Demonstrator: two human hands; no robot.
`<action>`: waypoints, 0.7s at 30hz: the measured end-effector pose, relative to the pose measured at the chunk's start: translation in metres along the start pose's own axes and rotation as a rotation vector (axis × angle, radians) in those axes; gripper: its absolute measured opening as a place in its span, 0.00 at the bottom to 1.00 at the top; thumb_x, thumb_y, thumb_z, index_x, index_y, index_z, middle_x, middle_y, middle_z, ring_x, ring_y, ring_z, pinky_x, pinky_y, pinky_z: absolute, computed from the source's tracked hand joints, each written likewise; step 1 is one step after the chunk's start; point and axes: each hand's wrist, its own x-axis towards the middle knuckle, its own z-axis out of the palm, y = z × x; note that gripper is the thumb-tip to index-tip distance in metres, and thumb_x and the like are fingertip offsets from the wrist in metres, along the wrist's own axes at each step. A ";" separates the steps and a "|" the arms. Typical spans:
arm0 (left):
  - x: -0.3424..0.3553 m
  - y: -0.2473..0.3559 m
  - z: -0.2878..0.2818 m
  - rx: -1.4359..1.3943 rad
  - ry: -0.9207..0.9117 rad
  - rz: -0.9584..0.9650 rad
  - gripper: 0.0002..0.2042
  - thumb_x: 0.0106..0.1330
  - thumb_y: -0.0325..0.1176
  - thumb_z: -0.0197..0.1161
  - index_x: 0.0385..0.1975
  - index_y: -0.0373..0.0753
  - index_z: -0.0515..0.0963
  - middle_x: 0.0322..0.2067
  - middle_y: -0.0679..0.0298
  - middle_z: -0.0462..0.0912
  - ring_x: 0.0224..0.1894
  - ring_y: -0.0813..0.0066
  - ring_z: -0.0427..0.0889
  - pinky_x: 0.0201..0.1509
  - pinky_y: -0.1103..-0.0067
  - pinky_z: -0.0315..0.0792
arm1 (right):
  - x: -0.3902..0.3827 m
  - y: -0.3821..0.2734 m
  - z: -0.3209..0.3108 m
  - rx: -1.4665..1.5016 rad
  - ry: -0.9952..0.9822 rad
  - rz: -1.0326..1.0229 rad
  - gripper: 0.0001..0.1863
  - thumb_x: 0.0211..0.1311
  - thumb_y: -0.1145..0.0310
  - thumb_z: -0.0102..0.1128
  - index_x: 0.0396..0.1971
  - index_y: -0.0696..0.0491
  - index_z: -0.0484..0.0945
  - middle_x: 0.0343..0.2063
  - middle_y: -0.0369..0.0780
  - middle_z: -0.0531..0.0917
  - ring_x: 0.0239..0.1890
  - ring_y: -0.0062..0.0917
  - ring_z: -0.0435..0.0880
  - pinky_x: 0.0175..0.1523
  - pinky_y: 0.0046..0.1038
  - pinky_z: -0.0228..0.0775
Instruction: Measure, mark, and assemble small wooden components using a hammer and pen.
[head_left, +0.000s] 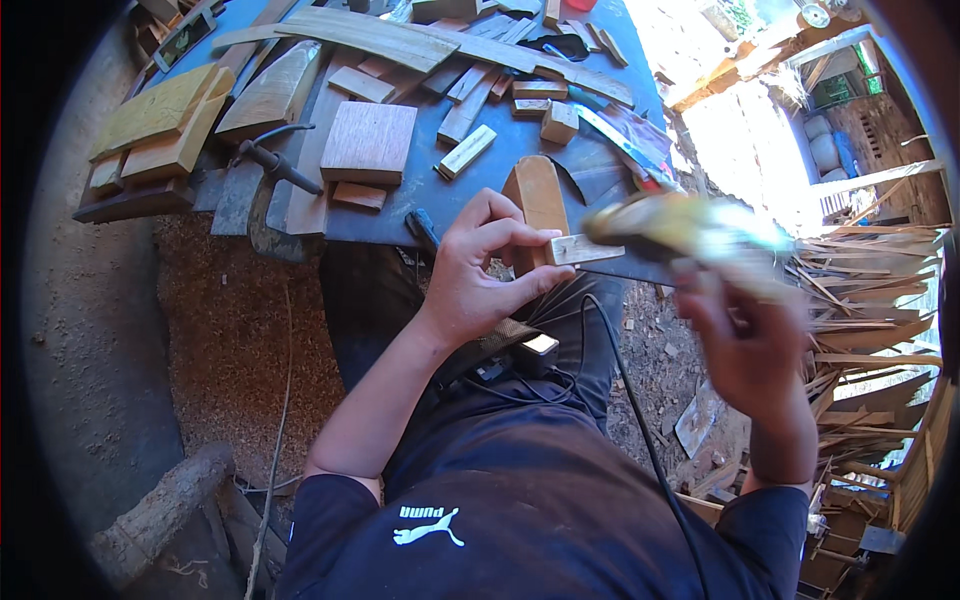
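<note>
At mid-frame, your left hand (474, 258) pinches a wood strip (592, 249), likely light, stiff, best held by its end; your right hand (748, 335) grips a blurred tool (690, 225).

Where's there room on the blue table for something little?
A small bare patch of table sits between the square block, pale stick and left hand. Farther back it's crowded with long boards and small blocks.
</note>
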 end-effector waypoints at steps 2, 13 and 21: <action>0.001 0.003 0.003 -0.014 0.010 -0.010 0.15 0.52 0.30 0.85 0.39 0.37 0.89 0.37 0.68 0.74 0.36 0.82 0.77 0.37 0.84 0.75 | 0.004 -0.028 -0.011 0.215 0.406 0.161 0.16 0.76 0.66 0.62 0.52 0.63 0.76 0.36 0.53 0.87 0.28 0.27 0.85 0.29 0.28 0.79; -0.001 0.004 0.006 0.002 -0.008 0.008 0.16 0.52 0.30 0.85 0.40 0.37 0.89 0.37 0.67 0.75 0.39 0.79 0.78 0.40 0.82 0.76 | 0.005 -0.014 -0.011 -0.028 0.061 0.125 0.18 0.68 0.76 0.69 0.56 0.63 0.79 0.32 0.43 0.90 0.27 0.16 0.85 0.31 0.20 0.77; -0.002 -0.003 0.006 -0.017 -0.017 0.079 0.15 0.52 0.29 0.84 0.40 0.36 0.89 0.38 0.66 0.76 0.39 0.80 0.78 0.40 0.83 0.76 | 0.004 -0.016 -0.009 -0.109 -0.103 0.202 0.18 0.65 0.74 0.72 0.54 0.60 0.82 0.37 0.40 0.90 0.29 0.23 0.87 0.38 0.26 0.78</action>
